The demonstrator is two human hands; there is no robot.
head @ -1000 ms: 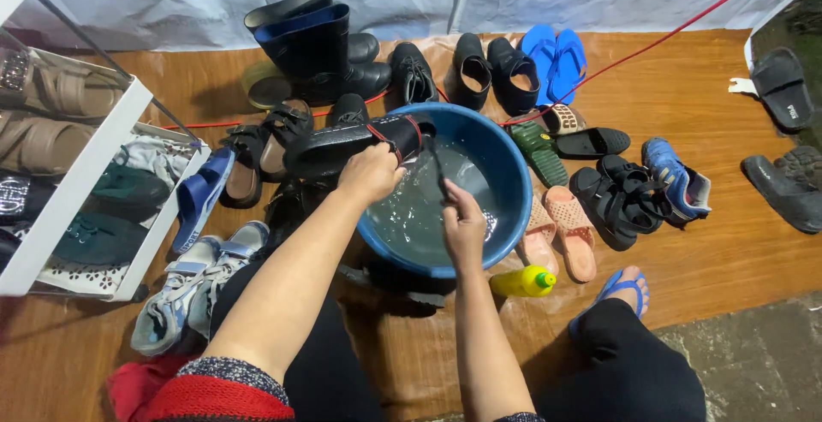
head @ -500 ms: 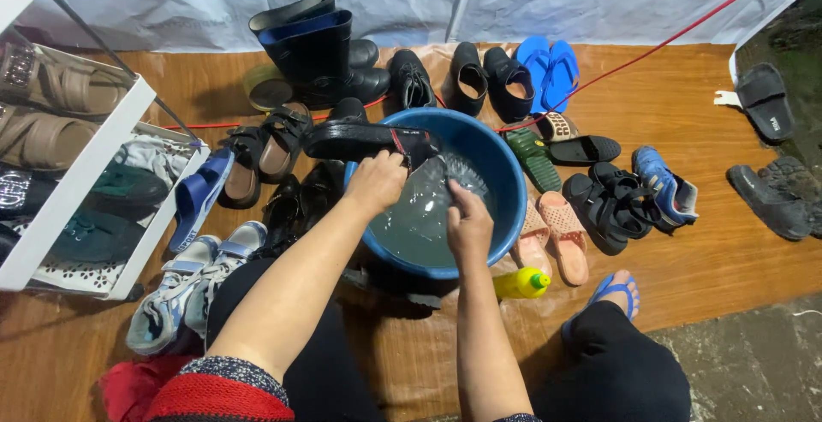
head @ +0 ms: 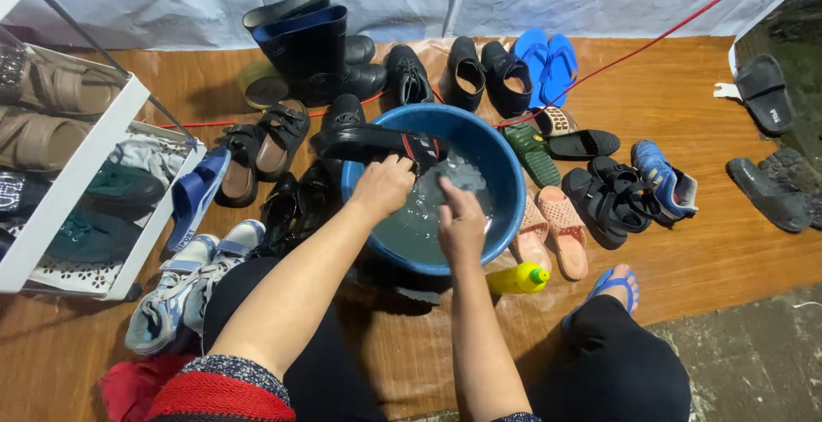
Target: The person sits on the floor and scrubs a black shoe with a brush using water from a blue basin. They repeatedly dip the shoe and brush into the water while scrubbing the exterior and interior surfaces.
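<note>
A blue round basin (head: 507, 189) with soapy water stands on the wooden floor in front of me. My left hand (head: 383, 184) grips a black sandal (head: 368, 142) that lies across the basin's left rim, its far end over the water. My right hand (head: 462, 221) is over the water beside the sandal, fingers curled around something small that I cannot make out.
Many shoes ring the basin: dark rubber boots (head: 304, 41), black shoes (head: 467, 71), blue flip-flops (head: 545, 62), pink clogs (head: 561, 229), a blue sneaker (head: 664, 178). A yellow bottle (head: 516, 279) lies by the basin. A white shoe rack (head: 64, 191) stands at left. A red cord (head: 659, 41) crosses the floor.
The view shifted slightly. My left hand keeps its grip on the sandal over the rim; my right hand moved a little over the water.
</note>
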